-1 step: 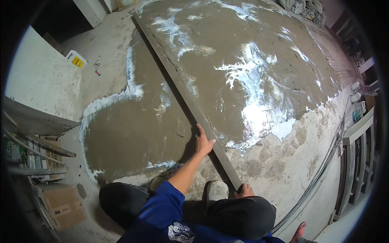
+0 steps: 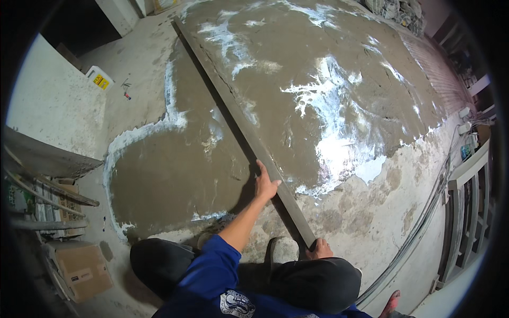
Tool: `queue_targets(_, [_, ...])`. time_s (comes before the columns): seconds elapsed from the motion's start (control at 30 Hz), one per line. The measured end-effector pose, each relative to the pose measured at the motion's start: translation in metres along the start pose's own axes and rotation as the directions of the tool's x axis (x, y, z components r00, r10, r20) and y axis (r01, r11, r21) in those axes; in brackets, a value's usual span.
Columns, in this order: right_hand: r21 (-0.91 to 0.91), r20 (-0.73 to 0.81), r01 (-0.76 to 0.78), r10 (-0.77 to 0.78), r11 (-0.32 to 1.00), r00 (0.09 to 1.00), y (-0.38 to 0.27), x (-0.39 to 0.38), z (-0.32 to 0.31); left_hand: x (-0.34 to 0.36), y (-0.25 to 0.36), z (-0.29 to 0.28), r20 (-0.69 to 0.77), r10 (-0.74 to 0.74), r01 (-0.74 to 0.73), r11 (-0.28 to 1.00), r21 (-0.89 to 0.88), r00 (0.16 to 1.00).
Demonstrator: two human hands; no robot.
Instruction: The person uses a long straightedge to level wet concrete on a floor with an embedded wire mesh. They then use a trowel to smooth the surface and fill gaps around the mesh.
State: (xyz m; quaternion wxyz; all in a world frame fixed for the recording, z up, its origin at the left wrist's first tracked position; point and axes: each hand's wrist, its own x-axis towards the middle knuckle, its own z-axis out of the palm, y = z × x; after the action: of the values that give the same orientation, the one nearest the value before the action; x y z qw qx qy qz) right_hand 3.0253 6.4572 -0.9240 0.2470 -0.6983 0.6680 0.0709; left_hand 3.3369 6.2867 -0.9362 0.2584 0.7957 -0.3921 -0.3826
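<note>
A long grey straightedge bar (image 2: 233, 108) lies slantwise over wet grey-brown mortar (image 2: 169, 175), from the far left to just before my knees. My left hand (image 2: 266, 184) grips the bar partway along its near half, thumb on the right side and fingers on the left. At the near end, my right hand (image 2: 320, 249) has its fingers curled around the bar's tip; my right knee hides part of that hand. Pale, shiny wet patches (image 2: 334, 116) spread over the mortar right of the bar. A whitish rim (image 2: 140, 132) borders the mortar on the left.
A white jug with a yellow label (image 2: 99, 78) stands by the left wall. Nearer sits a cardboard box (image 2: 82, 273). Cables (image 2: 408, 249) run along the floor at right, beside a slatted frame (image 2: 469, 206). A bare foot (image 2: 391, 303) shows at lower right.
</note>
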Motion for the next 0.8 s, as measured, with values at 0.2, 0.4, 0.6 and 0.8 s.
queue_targets(0.2, [-0.017,-0.078,0.061,-0.062,0.998,0.995,-0.053,0.068,-0.015,0.081,0.016,-0.038,0.054,-0.001,0.003,0.999,-0.044,0.999])
queue_targets(0.4, [-0.025,-0.094,0.069,-0.071,0.997,0.993,-0.055,0.073,-0.026,0.087,0.029,-0.042,0.076,-0.026,0.029,0.999,-0.045,0.997])
queue_targets(0.6, [-0.078,-0.085,-0.027,0.02,0.997,0.996,-0.034,0.036,-0.028,0.037,0.037,-0.017,0.087,-0.051,0.057,0.996,-0.065,0.995])
queue_targets(0.8, [-0.023,-0.089,0.038,-0.04,0.999,0.995,-0.053,0.078,-0.025,0.097,0.038,-0.034,0.067,-0.051,0.052,0.999,-0.014,0.996])
